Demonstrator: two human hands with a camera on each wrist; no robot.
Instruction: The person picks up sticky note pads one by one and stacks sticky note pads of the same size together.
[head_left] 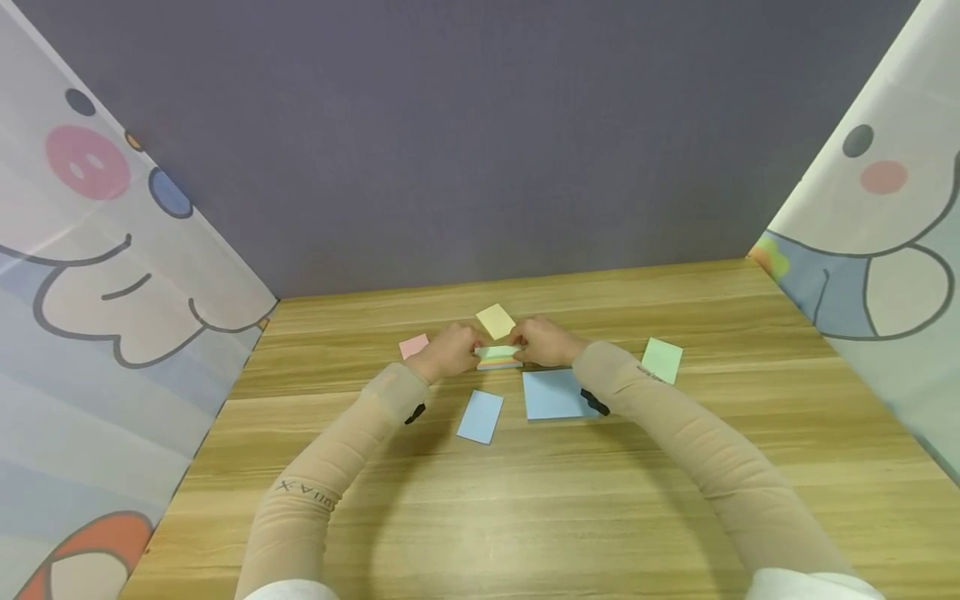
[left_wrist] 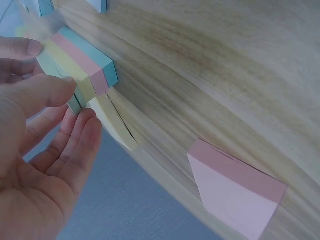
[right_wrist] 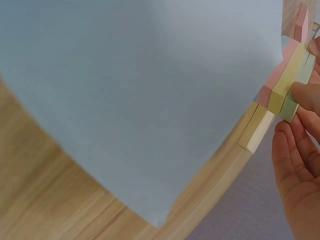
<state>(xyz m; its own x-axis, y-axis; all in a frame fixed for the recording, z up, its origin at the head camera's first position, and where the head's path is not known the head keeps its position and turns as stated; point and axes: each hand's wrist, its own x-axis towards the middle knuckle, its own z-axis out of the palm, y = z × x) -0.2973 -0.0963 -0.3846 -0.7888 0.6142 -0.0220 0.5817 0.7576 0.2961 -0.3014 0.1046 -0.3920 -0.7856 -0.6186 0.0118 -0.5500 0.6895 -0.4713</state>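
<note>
One left hand [head_left: 448,350], one right hand [head_left: 550,342], pinching a layered pad stack [head_left: 498,358] — green, yellow, pink, blue — mid-frame on the counter [head_left: 495,508], yellow pad [head_left: 496,322] above, small blue pad [head_left: 480,417] below

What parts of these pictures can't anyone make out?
Head view: the right side of the large blue pad, hidden by the right sleeve.
Head view: the lower part of the pink pad, hidden by the left hand.
Left wrist view: some of the green layer in the coloured stack, behind the left thumb.
Right wrist view: the rest of the right hand, cut off by the right edge.
</note>
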